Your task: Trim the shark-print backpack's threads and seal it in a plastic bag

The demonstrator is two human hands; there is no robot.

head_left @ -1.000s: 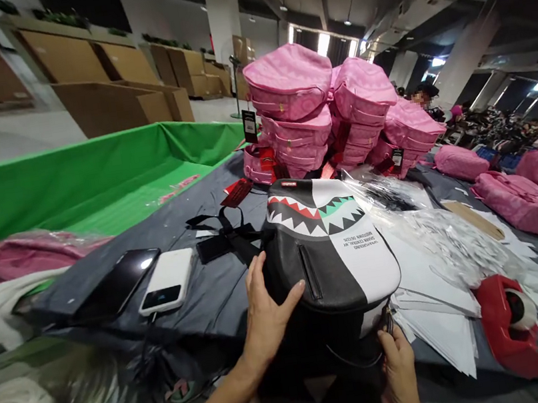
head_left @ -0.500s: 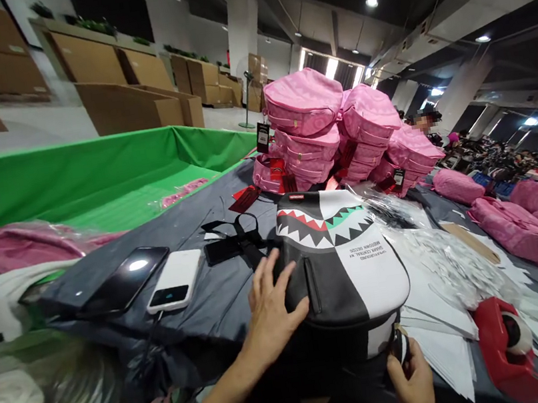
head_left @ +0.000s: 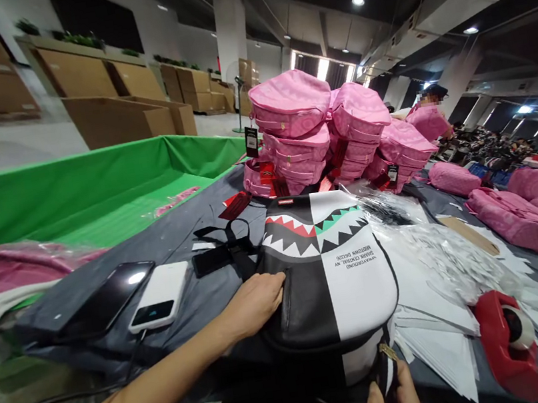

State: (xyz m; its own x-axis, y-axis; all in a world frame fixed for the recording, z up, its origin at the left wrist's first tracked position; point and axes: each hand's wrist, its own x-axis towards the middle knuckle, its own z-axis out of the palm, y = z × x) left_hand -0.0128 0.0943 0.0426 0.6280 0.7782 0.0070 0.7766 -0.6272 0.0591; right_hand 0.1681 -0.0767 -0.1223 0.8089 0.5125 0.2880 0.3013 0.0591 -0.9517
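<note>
A black-and-white backpack (head_left: 358, 296) lies in front of me with a shark-mouth print and small lettering on its face. My left hand (head_left: 263, 296) is closed on its left side edge, fingers curled and partly hidden. Low at the right, my right hand (head_left: 397, 392) grips a dark strap-like piece (head_left: 387, 372) at the backpack's lower corner, where a gold-coloured metal part shows. A black strap (head_left: 238, 236) lies beside the bag's upper left.
Pink backpacks (head_left: 292, 107) are stacked behind. A phone (head_left: 106, 300) and a white power bank (head_left: 159, 297) lie left. Right are papers (head_left: 435, 345), plastic bags (head_left: 459, 257) and a red tape dispenser (head_left: 498, 349). A green-lined bin (head_left: 55, 193) borders the table. Another person (head_left: 430, 111) holds something pink.
My left hand has gone from spread fingers over the backpack to closed on its left edge. My right hand, still gripping, has shifted slightly down and left with the bag's corner.
</note>
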